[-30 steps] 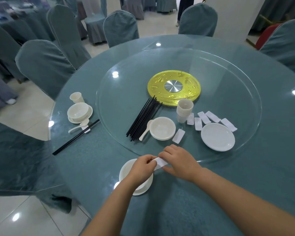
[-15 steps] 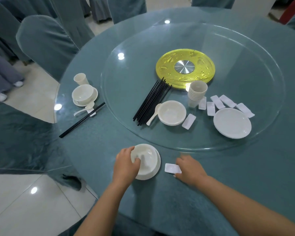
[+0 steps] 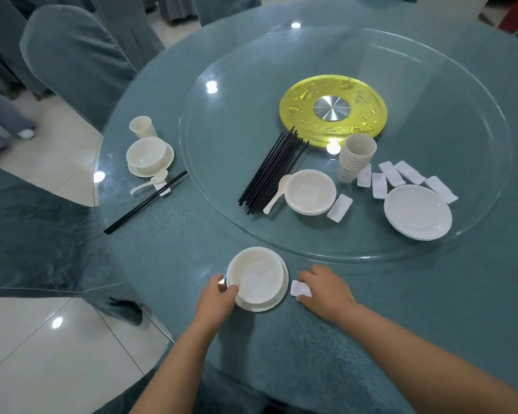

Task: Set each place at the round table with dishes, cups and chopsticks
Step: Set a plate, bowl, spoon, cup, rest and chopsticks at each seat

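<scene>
Two hands at the table's [image 3: 431,309] near edge. Left hand [image 3: 217,300] gripping the near-left rim of a bowl [image 3: 256,279], fingers curled over the rim, thumb outside; bowl seated on a saucer [image 3: 278,297]. Right hand [image 3: 326,289] just right of the saucer, fingers bent down onto a white rest [image 3: 300,288] lying flat on the table; whether pinching or only pressing, cannot tell.

Finished setting at the table's left edge: cup [image 3: 142,127], bowl on saucer [image 3: 149,155], spoon [image 3: 147,184] and chopstick pair [image 3: 145,202] laid on a small rest.

Stock on the glass turntable [image 3: 431,85], toward its near rim: loose chopsticks [image 3: 271,171] at left, spare bowl [image 3: 310,192] with a spoon [image 3: 277,194] touching its left side, one rest [image 3: 339,208] just right of that bowl, cup stack [image 3: 356,158] behind, further rests [image 3: 401,174] fanned beside the stack, plate stack [image 3: 417,212] at right. Yellow hub [image 3: 332,110] with a metal disc at the turntable's centre.

Covered chair [image 3: 75,61] beyond the table's far-left edge.
</scene>
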A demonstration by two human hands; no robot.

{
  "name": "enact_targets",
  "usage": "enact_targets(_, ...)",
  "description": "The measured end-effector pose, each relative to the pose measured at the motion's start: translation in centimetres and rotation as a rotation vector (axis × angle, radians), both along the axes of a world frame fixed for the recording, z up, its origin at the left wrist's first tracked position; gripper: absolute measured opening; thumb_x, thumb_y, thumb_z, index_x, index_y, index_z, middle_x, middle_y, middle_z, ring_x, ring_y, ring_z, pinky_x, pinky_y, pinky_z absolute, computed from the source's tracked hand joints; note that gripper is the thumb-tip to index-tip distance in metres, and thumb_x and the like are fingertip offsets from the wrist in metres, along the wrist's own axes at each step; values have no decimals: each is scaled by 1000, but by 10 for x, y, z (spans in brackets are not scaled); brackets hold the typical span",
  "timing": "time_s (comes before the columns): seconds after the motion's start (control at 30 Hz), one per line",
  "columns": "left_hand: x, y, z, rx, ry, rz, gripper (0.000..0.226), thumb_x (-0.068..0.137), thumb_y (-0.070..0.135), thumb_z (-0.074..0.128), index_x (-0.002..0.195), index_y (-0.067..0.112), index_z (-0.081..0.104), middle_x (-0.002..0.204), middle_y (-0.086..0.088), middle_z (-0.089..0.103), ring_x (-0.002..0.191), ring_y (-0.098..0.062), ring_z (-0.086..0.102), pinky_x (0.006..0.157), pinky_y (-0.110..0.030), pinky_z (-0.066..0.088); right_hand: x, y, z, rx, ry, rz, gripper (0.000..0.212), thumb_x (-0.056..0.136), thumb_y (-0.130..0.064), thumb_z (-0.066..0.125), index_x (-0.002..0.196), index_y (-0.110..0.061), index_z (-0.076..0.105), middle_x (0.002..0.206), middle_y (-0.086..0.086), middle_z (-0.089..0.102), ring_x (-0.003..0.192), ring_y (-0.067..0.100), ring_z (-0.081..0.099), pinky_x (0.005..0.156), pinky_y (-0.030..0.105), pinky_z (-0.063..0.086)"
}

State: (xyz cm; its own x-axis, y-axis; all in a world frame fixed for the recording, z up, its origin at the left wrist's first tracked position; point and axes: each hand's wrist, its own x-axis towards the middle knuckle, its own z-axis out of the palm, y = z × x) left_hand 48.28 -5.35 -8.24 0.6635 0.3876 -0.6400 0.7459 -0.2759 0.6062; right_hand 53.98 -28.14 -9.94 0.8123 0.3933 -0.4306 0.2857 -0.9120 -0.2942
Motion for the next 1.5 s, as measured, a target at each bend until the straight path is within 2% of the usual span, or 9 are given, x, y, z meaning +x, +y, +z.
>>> enact_targets(0.23, 4, 8, -9, -24, -1, 26, 55, 91, 26, 57, 142, 14, 39, 113, -1, 56, 106, -21, 55, 95, -36, 43, 5, 11, -2, 30, 19, -1, 37, 88, -39, 58, 122, -24, 52, 116, 1, 52, 116, 22, 46, 90, 33, 43)
enact_targets(0.5, 6, 16, -14, -16, -32, 57, 55, 91, 25, 57, 142, 15, 39, 114, 1, 54, 104, -19, 52, 87, -31, 39, 10, 27, -1, 25, 1, 20, 38, 90, -39, 57, 125, -26, 51, 117, 2, 50, 117, 23, 45, 87, 31, 40)
enact_targets(0.67, 7, 20, -14, -10, -45, 56, 56, 91, 25, 56, 143, 15, 38, 127, -4, 55, 106, -18, 51, 90, -30, 40, 10, 31, -1, 19, -3, 34, 38, 91, -41, 57, 125, -26, 50, 118, 1, 49, 117, 22, 44, 86, 31, 40)
enact_targets(0.87, 8, 18, -12, 12, -57, 31, 55, 91, 22, 56, 142, 12, 39, 129, -5, 54, 104, -17, 50, 90, -30, 40, 9, 24, -3, 27, -6, 39, 38, 89, -40, 57, 124, -27, 52, 117, 1, 50, 116, 22, 45, 89, 32, 41)
enact_targets(1.03, 8, 16, -12, 31, -55, 12, 54, 91, 21, 56, 142, 11, 39, 117, 1, 53, 102, -17, 51, 87, -29, 39, 9, 24, -3, 27, -16, 42, 37, 89, -40, 57, 123, -26, 52, 117, 1, 51, 115, 22, 46, 88, 31, 42)
enact_targets(1.13, 9, 15, -9, 51, -42, -13, 54, 91, 21, 56, 142, 10, 39, 117, 1, 52, 101, -17, 50, 86, -29, 38, 9, 24, -3, 28, -20, 48, 38, 89, -41, 58, 123, -26, 52, 117, 1, 51, 115, 22, 46, 88, 32, 42)
enact_targets(1.2, 10, 15, -7, 77, -38, -44, 56, 91, 22, 56, 143, 10, 37, 122, -1, 51, 106, -19, 51, 90, -31, 39, 9, 23, -3, 20, -19, 48, 37, 89, -41, 57, 122, -26, 52, 118, 0, 50, 116, 22, 45, 88, 32, 42)
enact_targets(1.3, 11, 16, -2, 172, -38, -132, 61, 91, 23, 55, 146, 11, 33, 143, -10, 43, 127, -25, 45, 104, -37, 36, 9, 19, -2, 31, -14, 35, 38, 89, -41, 57, 123, -24, 52, 118, 0, 50, 117, 21, 44, 89, 31, 41)
enact_targets(1.5, 27, 13, 18, 296, -95, -213, 61, 92, 23, 52, 148, 12, 31, 149, -9, 37, 138, -26, 33, 111, -38, 28, 24, 8, 11, 116, -60, -33, 45, 89, -45, 57, 128, -24, 52, 120, -1, 53, 117, 19, 46, 93, 30, 40)
